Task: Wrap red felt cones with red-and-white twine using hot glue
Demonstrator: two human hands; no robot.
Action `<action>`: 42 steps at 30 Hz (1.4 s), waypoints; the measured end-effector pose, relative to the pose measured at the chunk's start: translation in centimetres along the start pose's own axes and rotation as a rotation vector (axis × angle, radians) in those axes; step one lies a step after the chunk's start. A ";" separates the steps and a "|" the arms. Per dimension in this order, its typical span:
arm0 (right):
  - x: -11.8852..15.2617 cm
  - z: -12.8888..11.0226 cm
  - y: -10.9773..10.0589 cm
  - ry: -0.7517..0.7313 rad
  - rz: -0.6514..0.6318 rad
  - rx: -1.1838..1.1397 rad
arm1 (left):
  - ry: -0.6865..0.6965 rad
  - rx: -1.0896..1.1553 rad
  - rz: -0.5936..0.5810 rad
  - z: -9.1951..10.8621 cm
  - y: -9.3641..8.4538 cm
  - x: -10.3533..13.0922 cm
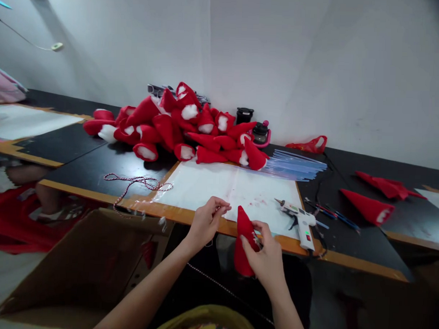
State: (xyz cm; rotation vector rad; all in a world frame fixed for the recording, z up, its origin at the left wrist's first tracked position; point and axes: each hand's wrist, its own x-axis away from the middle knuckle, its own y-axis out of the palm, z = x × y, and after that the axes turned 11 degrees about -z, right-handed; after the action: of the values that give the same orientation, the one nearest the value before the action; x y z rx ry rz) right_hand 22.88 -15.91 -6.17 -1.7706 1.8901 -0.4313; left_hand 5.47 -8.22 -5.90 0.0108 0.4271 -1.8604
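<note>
While the right hand (265,255) clasps a red felt cone (244,242) at the near edge of the counter (97,167), the cone stands point-up against its palm and fingers, half below the counter's rim. Just to the left, the left hand (205,221) has its fingertips pinched together, seemingly on a thin string that is too fine to make out. A white glue gun (301,220) lies just right of the cone, and a heap of finished red cones (181,127) sits well back by the wall.

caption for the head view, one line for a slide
Right hand grips a red felt cone beside a glue gun.
</note>
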 end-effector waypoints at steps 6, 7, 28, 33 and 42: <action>0.6 0.0 0.5 -0.035 0.003 0.019 | 0.182 -0.081 0.019 3.3 0.1 0.2; 0.7 0.0 0.5 -0.047 0.007 0.038 | 0.208 -0.106 0.003 3.7 0.3 0.2; 1.4 -0.8 -0.2 -0.227 0.065 0.140 | 0.342 -0.175 -0.008 1.7 2.5 0.2; 1.4 -1.0 -0.4 -0.224 0.048 0.147 | 0.339 -0.209 -0.019 1.8 2.7 0.4; 1.5 -1.0 -0.5 -0.215 0.089 0.094 | 0.389 -0.334 0.055 2.6 2.5 0.4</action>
State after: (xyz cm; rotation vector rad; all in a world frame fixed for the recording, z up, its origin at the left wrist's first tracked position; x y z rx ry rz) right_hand 22.69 -17.49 -5.35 -1.5969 1.7606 -0.2803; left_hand 8.15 -10.03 -4.30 0.1589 0.9930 -1.7119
